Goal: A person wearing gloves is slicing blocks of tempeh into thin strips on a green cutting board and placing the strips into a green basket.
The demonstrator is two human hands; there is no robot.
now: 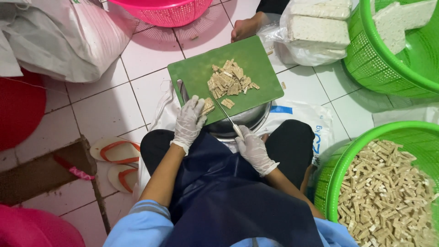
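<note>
1. Head view, looking down: a green cutting board (pixel 256 59) rests on a metal bowl (pixel 249 120) between the seated person's knees.
2. The gloved left hand (pixel 188 122), fingers curled together, presses a small tempeh piece (pixel 208 106) at the board's 7 o'clock edge.
3. The gloved right hand (pixel 253 148), fingers wrapped shut around the handle, holds a knife (pixel 223 111); its blade runs toward 11 o'clock, just right of that piece.
4. A pile of cut tempeh strips (pixel 230 80) lies mid-board, at 12 o'clock from both hands.

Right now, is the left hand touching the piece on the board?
Touching. The head view shows the left hand fingers resting on the piece at the board edge.
</note>
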